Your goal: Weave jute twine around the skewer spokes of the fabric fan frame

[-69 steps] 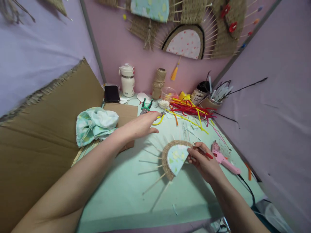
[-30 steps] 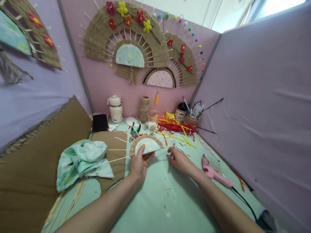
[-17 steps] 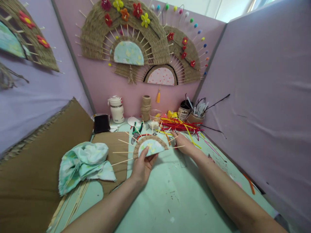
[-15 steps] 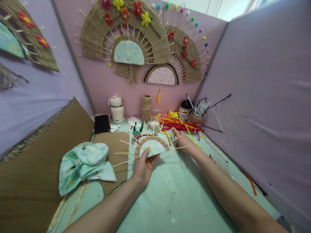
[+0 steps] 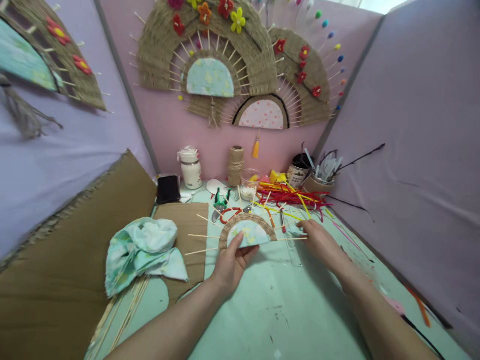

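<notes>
My left hand (image 5: 234, 262) is closed on the lower edge of a small half-round fan (image 5: 245, 234), thumb in front and fingers behind. The fan has a pale blue-green cloth centre, a woven twine band (image 5: 225, 234) and thin wooden sticks (image 5: 204, 236) spreading outward. By the tips of its right-hand sticks is my right hand (image 5: 318, 242), fingers reaching left and slightly apart. Whether it touches a stick is unclear. Behind the fan lie green-handled pliers (image 5: 222, 200) and orange-handled scissors (image 5: 229, 216). A red pen-like tool (image 5: 282, 221) rests just left of my right hand.
Crumpled cloth (image 5: 140, 255) lies on cardboard (image 5: 193, 215) at left, above loose sticks (image 5: 125, 312). Along the back stand a white bottle (image 5: 192, 170), a twine spool (image 5: 236, 167), red and yellow pipe cleaners (image 5: 290, 195) and a jar (image 5: 320, 185). Finished fans (image 5: 150, 60) hang on the wall.
My right hand has moved from the upper right sticks down and rightward to the lowest right stick's tip. My left hand keeps hold of the fan. The whole view has shifted slightly.
</notes>
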`<state>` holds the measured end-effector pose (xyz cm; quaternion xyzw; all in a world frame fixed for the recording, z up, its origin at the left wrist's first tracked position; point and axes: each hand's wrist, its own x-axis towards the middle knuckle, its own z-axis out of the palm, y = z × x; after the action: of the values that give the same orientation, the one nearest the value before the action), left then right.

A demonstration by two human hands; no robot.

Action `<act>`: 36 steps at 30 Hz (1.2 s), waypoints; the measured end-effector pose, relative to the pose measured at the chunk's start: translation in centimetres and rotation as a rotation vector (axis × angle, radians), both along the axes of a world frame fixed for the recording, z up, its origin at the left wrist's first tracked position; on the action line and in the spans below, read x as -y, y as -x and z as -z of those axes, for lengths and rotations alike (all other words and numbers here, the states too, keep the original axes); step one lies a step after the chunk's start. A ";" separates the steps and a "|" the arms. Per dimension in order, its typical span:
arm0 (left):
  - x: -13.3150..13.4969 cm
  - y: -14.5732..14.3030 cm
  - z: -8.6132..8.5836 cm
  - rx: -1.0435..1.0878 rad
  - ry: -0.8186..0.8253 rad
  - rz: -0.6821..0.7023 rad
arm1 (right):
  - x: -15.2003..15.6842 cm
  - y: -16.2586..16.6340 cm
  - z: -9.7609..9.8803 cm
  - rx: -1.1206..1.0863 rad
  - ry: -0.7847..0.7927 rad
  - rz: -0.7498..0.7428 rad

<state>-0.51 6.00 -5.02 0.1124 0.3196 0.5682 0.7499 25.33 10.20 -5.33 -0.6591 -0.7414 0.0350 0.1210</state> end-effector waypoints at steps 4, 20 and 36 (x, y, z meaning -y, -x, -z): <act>0.2 -0.2 0.4 -0.051 0.005 -0.005 | 0.3 -1.5 -1.1 -0.099 -0.070 0.119; 1.1 -0.6 0.9 -0.245 -0.032 0.112 | -2.3 5.7 -11.4 -0.446 -0.329 -0.227; 0.7 -0.2 1.2 -0.309 -0.065 0.232 | -17.4 11.9 -14.6 -0.258 -0.339 -0.266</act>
<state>-0.27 5.27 -6.21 0.2584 0.3974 0.4640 0.7483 13.40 27.60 9.27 -0.5159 -0.7954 0.0095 0.3179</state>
